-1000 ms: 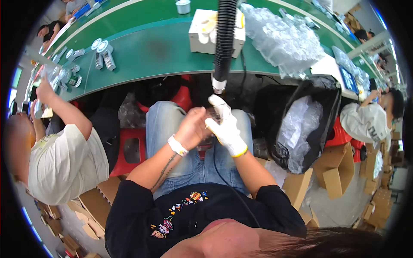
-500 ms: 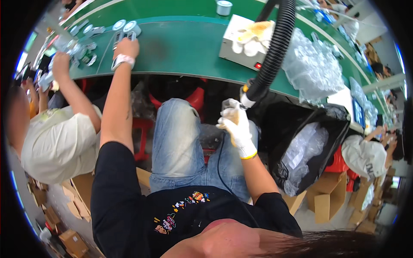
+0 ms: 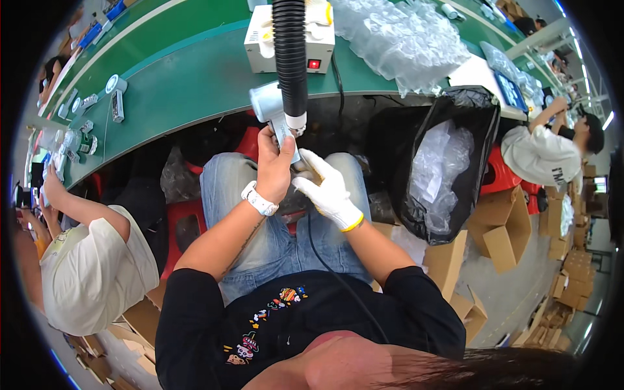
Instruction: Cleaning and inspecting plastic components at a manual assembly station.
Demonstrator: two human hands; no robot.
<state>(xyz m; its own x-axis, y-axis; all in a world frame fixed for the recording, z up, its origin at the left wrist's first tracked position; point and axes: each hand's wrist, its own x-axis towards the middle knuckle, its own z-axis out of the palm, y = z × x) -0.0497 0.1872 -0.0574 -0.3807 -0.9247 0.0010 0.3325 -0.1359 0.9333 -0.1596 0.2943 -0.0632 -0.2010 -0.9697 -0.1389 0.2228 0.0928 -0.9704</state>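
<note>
My left hand [image 3: 274, 168], with a white watch on its wrist, is closed round the handle of a light-blue handheld fan [image 3: 265, 103]. The fan's round head points up and to the left, beside the lower end of a black corrugated hose [image 3: 290, 58]. My right hand [image 3: 325, 190] wears a white glove with a yellow cuff edge. Its thumb and fingers are apart, close to the lower end of the fan's handle; whether they touch it I cannot tell. The hose's pale nozzle [image 3: 296, 122] hangs just above this hand, partly over the handle.
On the green workbench [image 3: 195, 84] stands a white box [image 3: 260, 57] with a lit red switch. Clear plastic packaging [image 3: 403, 45] is heaped to its right. Another fan [image 3: 117, 97] lies at left. A black bag [image 3: 422, 166] hangs below the bench edge; a co-worker [image 3: 97, 273] sits at left.
My left hand has brought a fan from the bench's left side to the hose nozzle. My right hand has come down and left, its fingers spreading. The view has turned to the right.
</note>
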